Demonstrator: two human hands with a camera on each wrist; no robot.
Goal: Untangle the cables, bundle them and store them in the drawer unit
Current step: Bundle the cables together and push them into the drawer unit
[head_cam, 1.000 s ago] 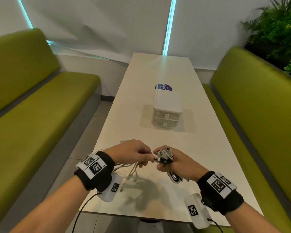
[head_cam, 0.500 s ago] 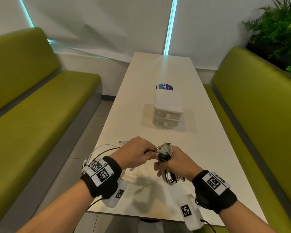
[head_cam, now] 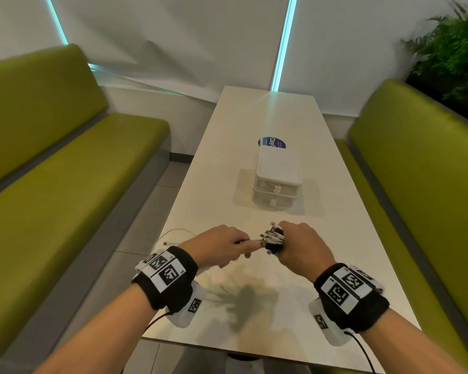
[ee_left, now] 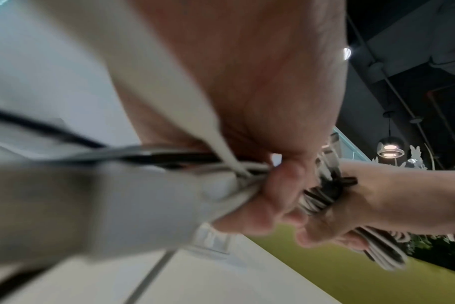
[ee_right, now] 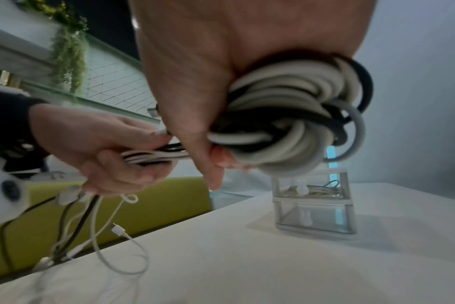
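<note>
My right hand (head_cam: pixel 295 244) grips a coiled bundle of white, grey and black cables (ee_right: pixel 294 123), its plugs sticking up above the fist (head_cam: pixel 272 236). My left hand (head_cam: pixel 224 247) pinches the loose strands (ee_right: pixel 153 154) that run out of that bundle, right beside the right fist. From under the left hand several free ends (ee_right: pixel 96 222) hang down to the white table (head_cam: pixel 254 306), and one white cable loop (head_cam: pixel 173 234) lies on it. The clear two-drawer unit (head_cam: pixel 277 182) stands further along the table with both drawers pushed in; cables show inside its upper drawer (ee_right: pixel 312 188).
A round blue sticker (head_cam: pixel 270 141) lies on the table behind the drawer unit. Green benches (head_cam: pixel 65 198) (head_cam: pixel 422 184) flank the table on both sides. A plant (head_cam: pixel 454 49) stands at the back right. The near table edge (head_cam: pixel 227 349) runs just under my wrists.
Both hands have risen and shifted slightly away from me and to the right. My right fist has turned knuckles up, so the bundle's hanging loops are now hidden under it in the head view.
</note>
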